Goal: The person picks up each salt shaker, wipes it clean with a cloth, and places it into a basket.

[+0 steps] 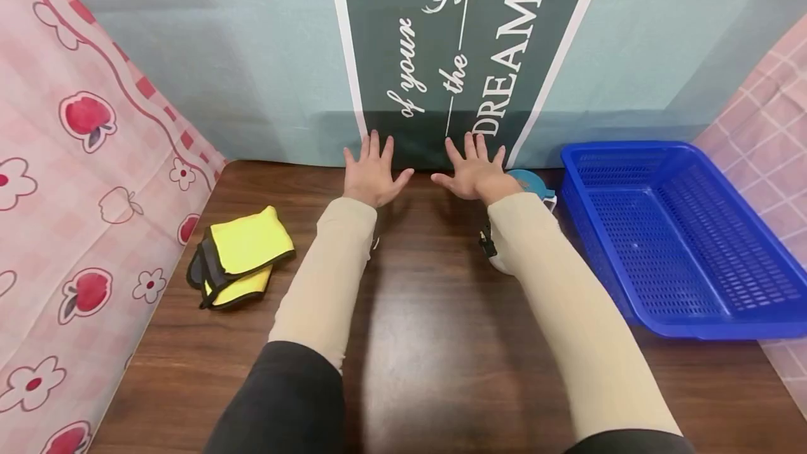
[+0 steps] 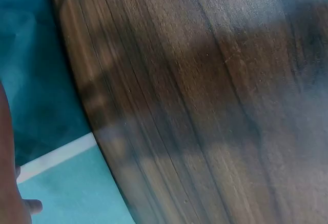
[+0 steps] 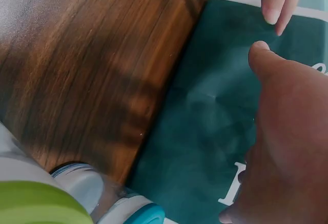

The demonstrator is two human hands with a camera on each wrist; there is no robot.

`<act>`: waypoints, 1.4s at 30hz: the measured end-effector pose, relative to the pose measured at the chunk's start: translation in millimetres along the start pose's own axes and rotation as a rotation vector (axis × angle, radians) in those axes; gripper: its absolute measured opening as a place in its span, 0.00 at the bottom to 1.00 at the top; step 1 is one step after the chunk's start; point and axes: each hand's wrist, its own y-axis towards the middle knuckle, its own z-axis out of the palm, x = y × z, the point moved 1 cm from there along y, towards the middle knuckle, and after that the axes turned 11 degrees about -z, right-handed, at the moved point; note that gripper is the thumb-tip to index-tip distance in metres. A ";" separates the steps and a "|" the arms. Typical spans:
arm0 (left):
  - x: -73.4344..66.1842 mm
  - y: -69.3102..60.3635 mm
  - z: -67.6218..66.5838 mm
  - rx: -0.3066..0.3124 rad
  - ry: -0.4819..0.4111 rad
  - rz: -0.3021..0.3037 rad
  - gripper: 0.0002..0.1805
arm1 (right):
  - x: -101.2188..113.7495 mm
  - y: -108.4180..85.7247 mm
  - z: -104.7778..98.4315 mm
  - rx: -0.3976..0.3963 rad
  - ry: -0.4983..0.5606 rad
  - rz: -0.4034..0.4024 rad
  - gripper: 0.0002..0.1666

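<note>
In the head view my left hand (image 1: 370, 175) is held out over the far edge of the wooden table (image 1: 416, 342), fingers straight and spread. My right hand (image 1: 471, 175) mirrors it a short way to the right, also spread and holding nothing. Both are nearest the dark green panel of the hanging cloth (image 1: 403, 26); whether they touch it I cannot tell. Beside my right wrist, partly hidden by the forearm, stands a container with a teal lid (image 1: 528, 181). The right wrist view shows that teal lid (image 3: 146, 215) and a green lid (image 3: 38, 203) close by.
A folded yellow cloth with black edging (image 1: 252, 244) lies on the left of the table. On the right sits a blue plastic basket (image 1: 608, 258) with perforated walls. Pink patterned cloth (image 1: 88, 216) hangs along the left side, and pink checked cloth (image 1: 772, 118) on the right.
</note>
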 end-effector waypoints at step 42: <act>65.7 -67.5 -51.7 0.088 -0.054 0.506 0.46 | -4.2 -80.8 11.7 -0.073 0.017 -0.355 0.49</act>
